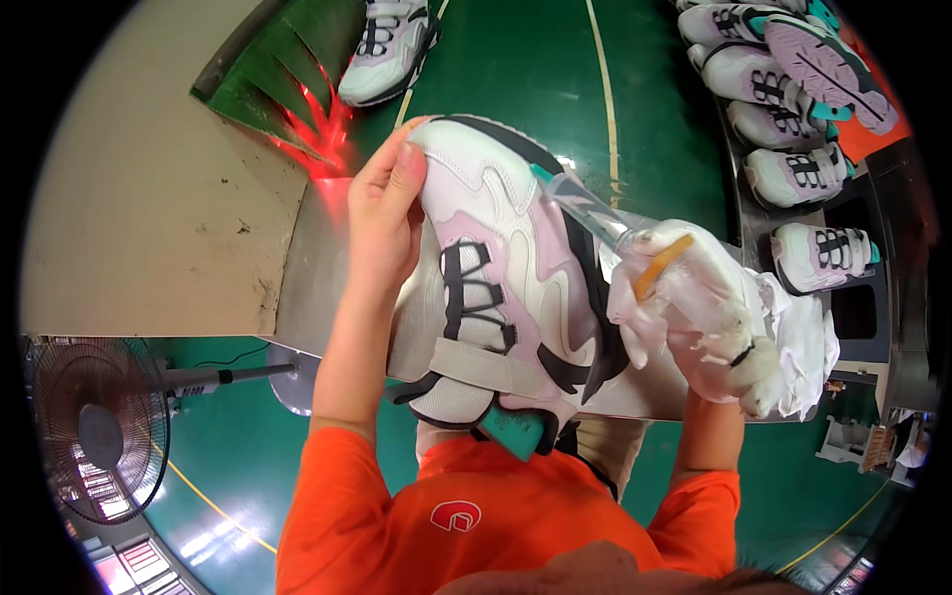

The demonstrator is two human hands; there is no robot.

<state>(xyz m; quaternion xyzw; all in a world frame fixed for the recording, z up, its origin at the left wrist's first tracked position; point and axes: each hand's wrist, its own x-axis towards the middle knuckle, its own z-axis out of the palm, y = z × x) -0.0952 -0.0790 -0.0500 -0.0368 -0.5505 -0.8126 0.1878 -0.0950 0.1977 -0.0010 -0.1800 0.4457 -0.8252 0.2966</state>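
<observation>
My left hand [385,213] pinches the toe of the sneaker [526,268] over the table [309,283]; my gloved right hand [684,293] grips a clear applicator [595,216]. A slack toe pinch could let the sneaker swing, causing tip marks.

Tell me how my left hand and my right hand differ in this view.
Your left hand looks bare, while your right hand is covered by a whitish glove. The left hand pinches the toe end of the white-and-pink shoe, while the right hand holds a clear, tube-like applicator with a green tip. Both come from orange sleeves.
</observation>
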